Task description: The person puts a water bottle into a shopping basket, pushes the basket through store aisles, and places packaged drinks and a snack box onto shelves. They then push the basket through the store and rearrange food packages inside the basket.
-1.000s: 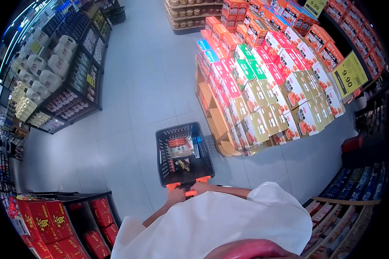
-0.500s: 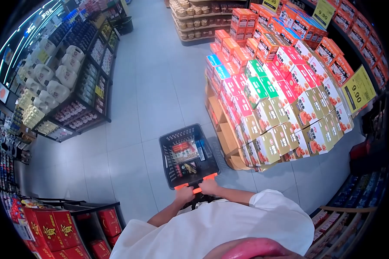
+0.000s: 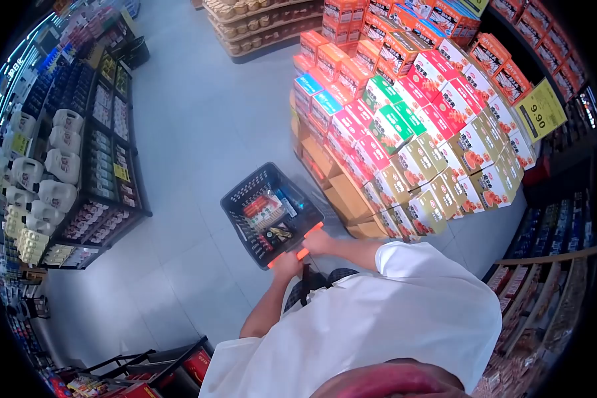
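My left hand is closed around the left part of the orange handle of a black perforated basket. Closed on the right part of the same handle is my right hand. Inside the basket lie a clear pack with red and pale food, a blue item and a dark package with gold on it. The basket stands tilted on the view's diagonal, its far end toward the upper left.
Stacked cartons on a wooden stand rise close to the right of the basket. A shelf with white jugs is at the left. Rounded shelves stand ahead, and a dark rack is at the lower left.
The basket has turned, its far end swinging left, and both hands have moved with it, still on the handle. The red boxes at lower left have mostly slid out of view.
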Action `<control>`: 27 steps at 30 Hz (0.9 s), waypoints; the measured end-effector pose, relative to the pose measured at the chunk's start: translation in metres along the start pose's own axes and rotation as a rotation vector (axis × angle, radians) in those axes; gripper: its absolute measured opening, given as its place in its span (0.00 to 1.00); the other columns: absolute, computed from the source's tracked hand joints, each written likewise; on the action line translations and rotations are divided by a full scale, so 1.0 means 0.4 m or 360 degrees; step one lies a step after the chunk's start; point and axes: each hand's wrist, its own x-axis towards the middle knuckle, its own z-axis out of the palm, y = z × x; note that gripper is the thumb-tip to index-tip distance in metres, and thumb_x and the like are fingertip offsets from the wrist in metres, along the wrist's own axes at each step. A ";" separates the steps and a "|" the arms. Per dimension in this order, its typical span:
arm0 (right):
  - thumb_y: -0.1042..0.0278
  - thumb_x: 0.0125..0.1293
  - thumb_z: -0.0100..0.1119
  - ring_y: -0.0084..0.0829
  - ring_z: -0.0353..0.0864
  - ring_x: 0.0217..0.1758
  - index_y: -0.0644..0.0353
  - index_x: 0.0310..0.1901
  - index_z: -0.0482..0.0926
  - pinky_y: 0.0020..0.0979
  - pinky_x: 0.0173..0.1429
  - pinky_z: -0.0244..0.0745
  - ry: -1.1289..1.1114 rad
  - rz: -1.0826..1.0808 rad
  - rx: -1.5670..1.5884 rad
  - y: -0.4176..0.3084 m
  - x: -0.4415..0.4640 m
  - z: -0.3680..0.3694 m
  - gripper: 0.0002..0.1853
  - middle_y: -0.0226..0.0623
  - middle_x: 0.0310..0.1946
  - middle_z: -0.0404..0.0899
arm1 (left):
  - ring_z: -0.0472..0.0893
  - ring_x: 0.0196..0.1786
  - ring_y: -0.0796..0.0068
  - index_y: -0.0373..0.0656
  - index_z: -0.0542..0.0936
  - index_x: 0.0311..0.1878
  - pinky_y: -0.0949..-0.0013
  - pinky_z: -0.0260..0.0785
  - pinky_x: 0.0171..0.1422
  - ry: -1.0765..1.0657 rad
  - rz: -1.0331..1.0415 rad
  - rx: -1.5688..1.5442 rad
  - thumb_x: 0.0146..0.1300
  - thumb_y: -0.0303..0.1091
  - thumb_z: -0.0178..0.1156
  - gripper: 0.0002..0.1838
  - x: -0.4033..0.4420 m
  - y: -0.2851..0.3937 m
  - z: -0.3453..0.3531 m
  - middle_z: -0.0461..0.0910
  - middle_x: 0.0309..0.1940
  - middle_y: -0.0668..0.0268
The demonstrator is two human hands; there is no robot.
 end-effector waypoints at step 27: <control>0.52 0.56 0.60 0.45 0.86 0.41 0.54 0.35 0.86 0.45 0.47 0.80 -0.0261 -0.0199 0.0081 0.187 0.737 -0.438 0.15 0.46 0.34 0.85 | 0.82 0.44 0.48 0.41 0.84 0.38 0.51 0.75 0.49 -0.0118 -0.0071 -0.0213 0.50 0.49 0.61 0.20 0.544 -0.384 -0.511 0.83 0.37 0.49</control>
